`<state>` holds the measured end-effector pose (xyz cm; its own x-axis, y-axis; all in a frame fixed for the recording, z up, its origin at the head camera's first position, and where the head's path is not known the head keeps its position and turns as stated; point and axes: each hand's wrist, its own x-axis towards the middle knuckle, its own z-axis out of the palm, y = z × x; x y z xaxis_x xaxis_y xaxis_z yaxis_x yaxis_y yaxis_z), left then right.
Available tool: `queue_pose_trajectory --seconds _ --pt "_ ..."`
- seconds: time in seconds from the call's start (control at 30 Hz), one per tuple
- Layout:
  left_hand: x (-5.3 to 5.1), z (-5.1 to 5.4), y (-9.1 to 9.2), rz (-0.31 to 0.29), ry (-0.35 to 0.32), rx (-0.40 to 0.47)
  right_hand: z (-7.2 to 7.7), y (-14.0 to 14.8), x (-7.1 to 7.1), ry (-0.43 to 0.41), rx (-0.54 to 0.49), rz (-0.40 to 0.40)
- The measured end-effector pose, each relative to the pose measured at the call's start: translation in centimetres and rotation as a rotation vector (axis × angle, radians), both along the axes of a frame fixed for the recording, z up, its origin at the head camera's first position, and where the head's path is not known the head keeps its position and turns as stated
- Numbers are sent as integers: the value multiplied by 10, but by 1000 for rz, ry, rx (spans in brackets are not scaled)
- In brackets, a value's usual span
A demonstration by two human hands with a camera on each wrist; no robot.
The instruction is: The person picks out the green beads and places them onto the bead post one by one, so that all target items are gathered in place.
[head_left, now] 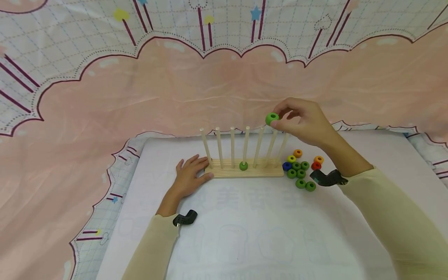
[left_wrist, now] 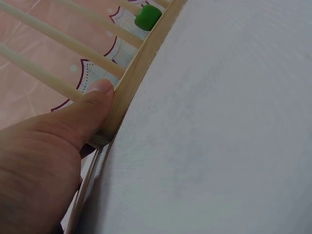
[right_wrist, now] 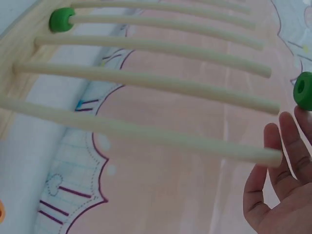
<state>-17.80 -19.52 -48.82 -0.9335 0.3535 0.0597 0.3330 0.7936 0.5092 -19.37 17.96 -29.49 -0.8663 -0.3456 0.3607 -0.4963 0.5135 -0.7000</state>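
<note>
Cloth, pink and scalloped, behind white counter; on the counter, wooden rack with seven pegs. At the rack's left end, left hand, fingers straight, thumb touching the base; above its right half, right hand, pinching a green bead near peg tops. Low on the middle peg, another green bead. Beside the right end, loose beads: six green, two orange, one each yellow, blue, red.
</note>
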Motion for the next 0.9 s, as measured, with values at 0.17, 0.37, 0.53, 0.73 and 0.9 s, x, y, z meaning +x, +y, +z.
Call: queue_pose_trajectory --seconds 0.17,0.37,0.53,0.73,0.9 --pt "-1 0 0 -1 2 6 1 -13 -6 61 64 42" --pt "-2 0 0 -3 4 9 1 -27 -11 72 130 76" --pt "-2 0 0 3 7 7 -1 -37 -15 59 172 94" --pt "-3 -1 1 4 10 -2 -4 -41 -16 43 186 122" --pt "-4 0 2 2 17 1 -8 -40 -18 67 259 124"
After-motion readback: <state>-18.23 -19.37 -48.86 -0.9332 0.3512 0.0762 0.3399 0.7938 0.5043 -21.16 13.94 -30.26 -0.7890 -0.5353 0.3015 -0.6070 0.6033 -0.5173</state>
